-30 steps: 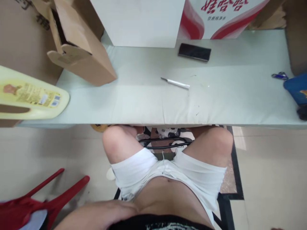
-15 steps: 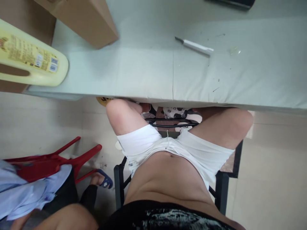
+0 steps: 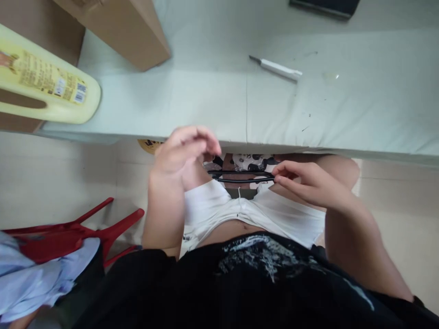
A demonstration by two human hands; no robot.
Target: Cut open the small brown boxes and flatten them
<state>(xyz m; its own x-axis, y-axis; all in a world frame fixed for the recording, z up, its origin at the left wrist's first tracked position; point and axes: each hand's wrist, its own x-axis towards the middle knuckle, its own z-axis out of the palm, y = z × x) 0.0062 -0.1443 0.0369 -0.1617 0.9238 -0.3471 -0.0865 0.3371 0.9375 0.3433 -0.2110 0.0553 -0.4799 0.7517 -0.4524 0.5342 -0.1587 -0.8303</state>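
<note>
My left hand (image 3: 187,148) is raised over my left thigh by the table's front edge. Its fingers curve loosely and are slightly blurred, with nothing visible in them. Above my other thigh, my right hand (image 3: 303,180) has its fingers bent and a gap between thumb and fingers; no object shows there. Its fingertips overlap the end of a black bar (image 3: 240,173) in view, and contact cannot be told. A white-handled knife-like tool (image 3: 279,68) with a dark tip lies on the pale green tablecloth (image 3: 206,91), apart from both hands.
A yellow jug-like bottle (image 3: 51,77) and a cardboard box (image 3: 126,36) occupy the table's left side. A dark object (image 3: 329,7) lies at the far edge of view. On the floor at left stands a red chair (image 3: 68,237), beside a person in a light blue garment (image 3: 41,278).
Both my hands have come into view over my thighs, near the table edge. The black shirt now covers my belly. The knife-like tool stays where it was.
</note>
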